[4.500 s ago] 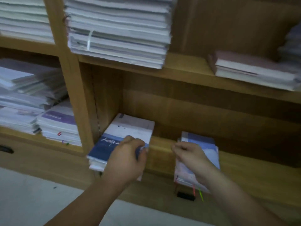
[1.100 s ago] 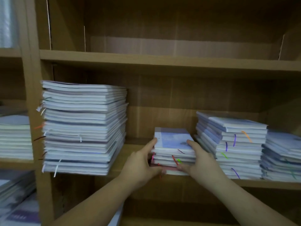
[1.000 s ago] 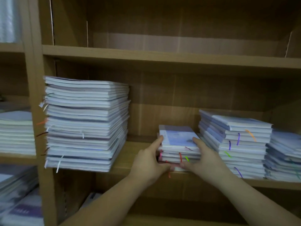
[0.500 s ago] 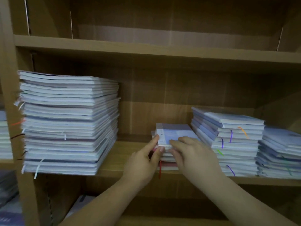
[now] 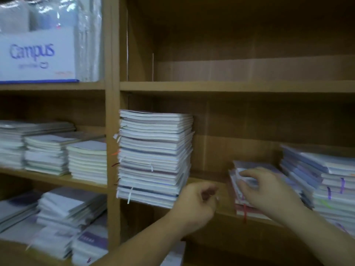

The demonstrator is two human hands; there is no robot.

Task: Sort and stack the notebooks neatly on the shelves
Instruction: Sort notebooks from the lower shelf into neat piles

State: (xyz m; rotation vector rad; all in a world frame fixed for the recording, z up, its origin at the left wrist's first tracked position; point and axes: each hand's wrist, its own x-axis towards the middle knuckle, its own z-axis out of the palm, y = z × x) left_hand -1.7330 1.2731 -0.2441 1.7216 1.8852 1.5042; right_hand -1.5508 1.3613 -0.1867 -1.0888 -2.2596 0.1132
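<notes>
Right of the tall stack (image 5: 155, 156), your left hand (image 5: 197, 202) hangs loosely curled, holding nothing, before the shelf (image 5: 224, 204) edge. Further right, your right hand (image 5: 269, 189) curls its fingers over the small stack of notebooks (image 5: 249, 165) on that shelf.

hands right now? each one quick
left hand: loosely curled, holding nothing
right hand: pinching the top of the small notebook stack
</notes>
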